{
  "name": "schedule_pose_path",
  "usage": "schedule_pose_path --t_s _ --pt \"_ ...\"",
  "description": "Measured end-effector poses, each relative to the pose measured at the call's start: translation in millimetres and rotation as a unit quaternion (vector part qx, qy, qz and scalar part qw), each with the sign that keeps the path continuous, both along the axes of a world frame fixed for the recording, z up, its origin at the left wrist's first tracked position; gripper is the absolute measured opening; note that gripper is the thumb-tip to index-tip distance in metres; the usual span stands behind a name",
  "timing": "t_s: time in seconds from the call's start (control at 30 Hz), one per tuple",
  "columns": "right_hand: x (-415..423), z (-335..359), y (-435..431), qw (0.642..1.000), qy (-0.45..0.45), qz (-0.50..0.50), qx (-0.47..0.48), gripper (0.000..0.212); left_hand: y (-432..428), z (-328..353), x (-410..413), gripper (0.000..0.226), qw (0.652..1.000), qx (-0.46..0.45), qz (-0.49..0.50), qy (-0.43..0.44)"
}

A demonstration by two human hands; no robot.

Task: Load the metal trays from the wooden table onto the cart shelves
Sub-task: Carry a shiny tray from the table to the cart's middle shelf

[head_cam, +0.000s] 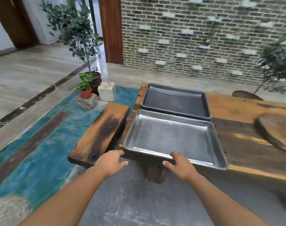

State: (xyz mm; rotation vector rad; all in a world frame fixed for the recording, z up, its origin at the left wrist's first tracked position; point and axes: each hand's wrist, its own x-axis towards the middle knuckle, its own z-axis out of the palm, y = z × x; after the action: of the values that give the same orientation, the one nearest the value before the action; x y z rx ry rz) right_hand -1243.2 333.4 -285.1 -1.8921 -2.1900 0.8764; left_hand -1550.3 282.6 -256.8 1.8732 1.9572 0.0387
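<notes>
Two empty metal trays lie on the left end of the wooden table. The darker far tray sits behind the shinier near tray, whose front rim reaches the table's front edge. My left hand is at the near tray's front left corner, fingertips touching or almost touching it, thumb spread. My right hand has its fingertips on the near tray's front rim, with the thumb held apart below. The cart is not in view.
A low wooden bench stands just left of the table. Potted plants and a white stone block sit on the floor beyond it. A round wooden slab lies on the table at right. A brick wall runs behind.
</notes>
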Motion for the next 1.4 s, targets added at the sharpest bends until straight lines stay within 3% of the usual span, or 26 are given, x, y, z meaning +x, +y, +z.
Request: schedule_pose_path --t_s 0.23,0.4,0.6,0.97,1.4 --pt "50 -1 58 0.992 0.038 -0.119 -0.021 0.068 88 -15 37 0.049 0.998 -0.020 -0.065 -0.006" --pt "52 -13 89 0.986 0.032 -0.164 -0.028 0.071 158 -31 37 0.063 0.994 -0.011 -0.105 0.004" --pt "52 -31 112 0.979 0.030 -0.203 -0.011 0.071 217 -46 39 0.055 0.988 0.000 -0.153 -0.019" --pt "76 -48 159 0.980 0.025 -0.194 -0.039 0.068 267 -57 52 0.061 0.988 -0.026 -0.145 -0.038" --pt "172 -87 252 0.989 0.005 -0.123 -0.080 0.070 308 -92 122 0.058 0.996 -0.081 -0.030 0.006"
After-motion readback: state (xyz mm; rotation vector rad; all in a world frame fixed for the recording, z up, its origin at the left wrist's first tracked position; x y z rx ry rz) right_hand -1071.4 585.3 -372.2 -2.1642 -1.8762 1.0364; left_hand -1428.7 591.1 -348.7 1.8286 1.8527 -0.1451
